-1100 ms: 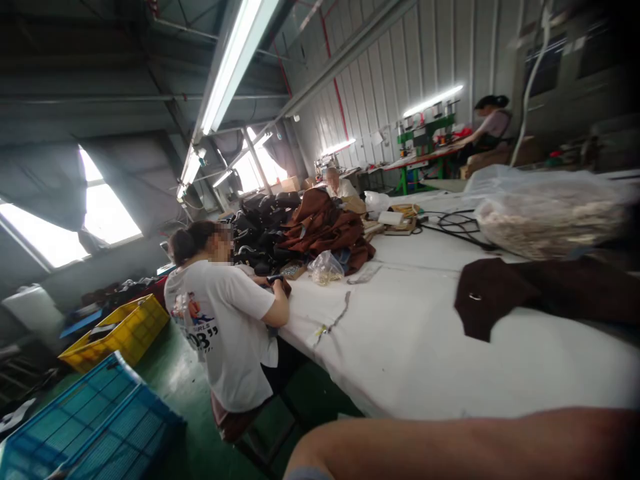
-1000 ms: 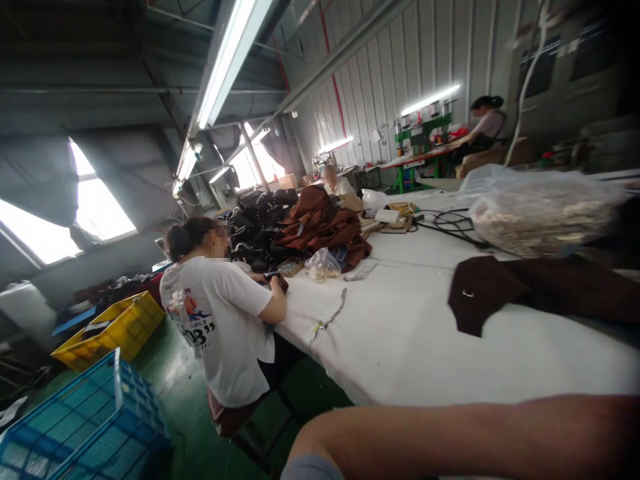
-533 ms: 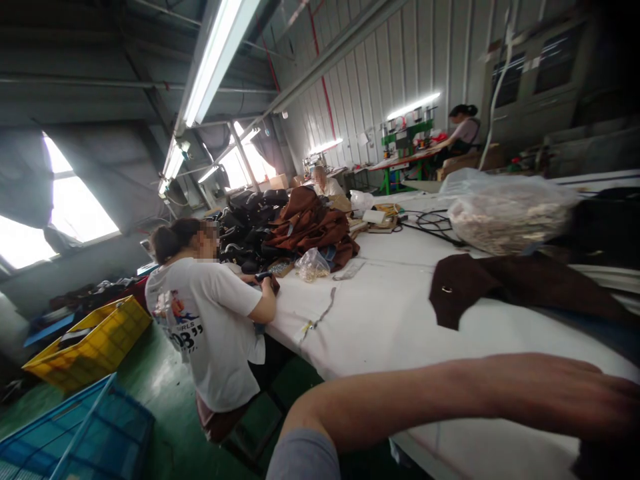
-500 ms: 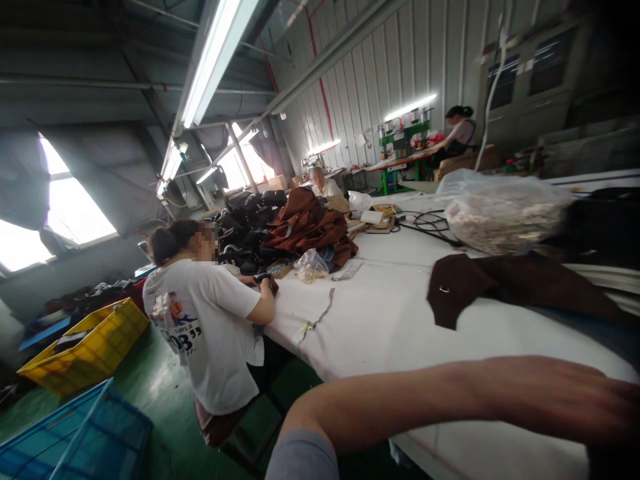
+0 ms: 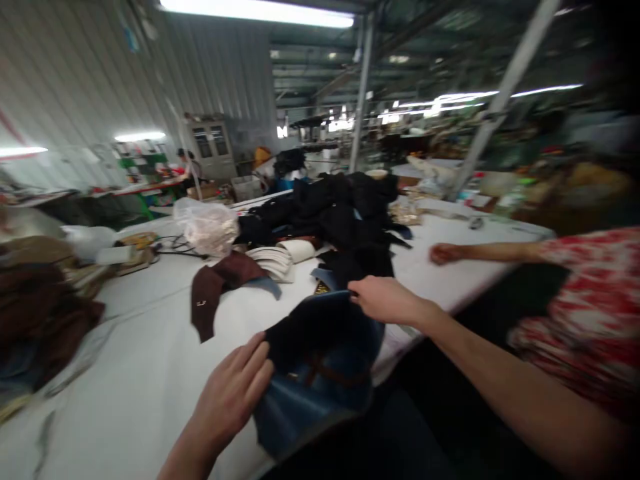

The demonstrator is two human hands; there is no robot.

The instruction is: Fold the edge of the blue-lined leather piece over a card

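Both my hands are on a dark blue and black piece of leather-like material at the near edge of a long white table. My left hand grips its left side, fingers laid along the edge. My right hand pinches its upper right edge. A brown cut piece with a small metal fitting lies just beyond, next to a stack of pale curved pieces. The picture is blurred by motion.
A heap of black material lies mid-table, a clear bag of small parts behind it. A person in a red patterned top sits at right, fist on the table. Brown pieces lie at left.
The view has swung sharply to the right, away from the seated person in the white shirt. My forearm crossing the bottom is gone; both my hands now hold the dark blue piece.
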